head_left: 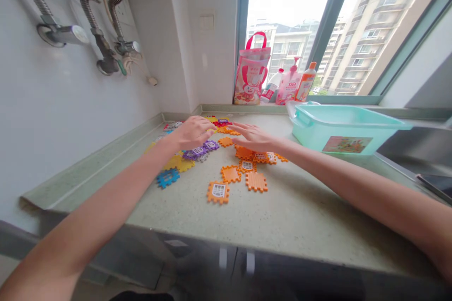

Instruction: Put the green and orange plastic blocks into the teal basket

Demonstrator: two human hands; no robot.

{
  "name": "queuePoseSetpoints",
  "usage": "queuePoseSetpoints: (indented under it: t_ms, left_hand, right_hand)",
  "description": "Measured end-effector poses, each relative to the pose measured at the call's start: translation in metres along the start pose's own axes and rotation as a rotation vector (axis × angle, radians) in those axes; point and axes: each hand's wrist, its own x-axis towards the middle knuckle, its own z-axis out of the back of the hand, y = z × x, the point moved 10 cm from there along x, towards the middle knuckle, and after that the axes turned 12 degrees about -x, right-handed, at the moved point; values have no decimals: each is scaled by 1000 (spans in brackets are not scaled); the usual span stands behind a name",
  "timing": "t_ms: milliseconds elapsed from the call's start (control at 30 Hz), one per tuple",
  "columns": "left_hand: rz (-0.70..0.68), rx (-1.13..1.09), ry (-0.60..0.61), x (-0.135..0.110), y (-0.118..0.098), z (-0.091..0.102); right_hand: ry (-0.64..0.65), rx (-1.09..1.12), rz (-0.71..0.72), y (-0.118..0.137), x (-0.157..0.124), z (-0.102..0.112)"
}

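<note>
Toothed plastic puzzle tiles lie across the countertop in loose groups by colour. My left hand [194, 132] hovers palm down over the far left pile, near purple tiles [196, 151], its fingers slightly bent and apart from the thumb. Stretched out flat, the fingers of my right hand [251, 138] reach over orange tiles [243, 152]; whether they touch any is hidden. Between the hands sits a single orange tile [225, 142]. Closer to me are an orange window tile [218, 192], a plain orange tile [256, 181], yellow tiles [180, 164] and a blue tile [168, 178].
A mint-green plastic basin [318, 138] stands at the right beside a metal sink [413, 148]. On the windowsill are a pink bag [251, 77], a pump bottle [288, 85] and an orange bottle [305, 83]. Pipes and valves [63, 34] stick out from the left wall.
</note>
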Motion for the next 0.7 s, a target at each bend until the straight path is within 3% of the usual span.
queuePoseSetpoints:
  t_ms: [167,267,367,500,600,700]
  left_hand:
    - [66,106,-29,-17,35,15]
    - [82,113,-43,-22,42,19]
    - [67,90,-96,-22,41,25]
    - [32,62,-121,-20,32,26]
    - [14,69,-100,-17,19,17]
    - [-25,83,-49,-10,4,2]
  right_hand:
    - [94,39,36,11,49,-11]
    - [176,12,78,18,56,-24]
    - [155,-18,97,19,39,-21]
    - [122,12,103,12,-2,-9]
    - [146,56,53,-2,-26,-3]
    - [129,37,-36,-18,-26,4]
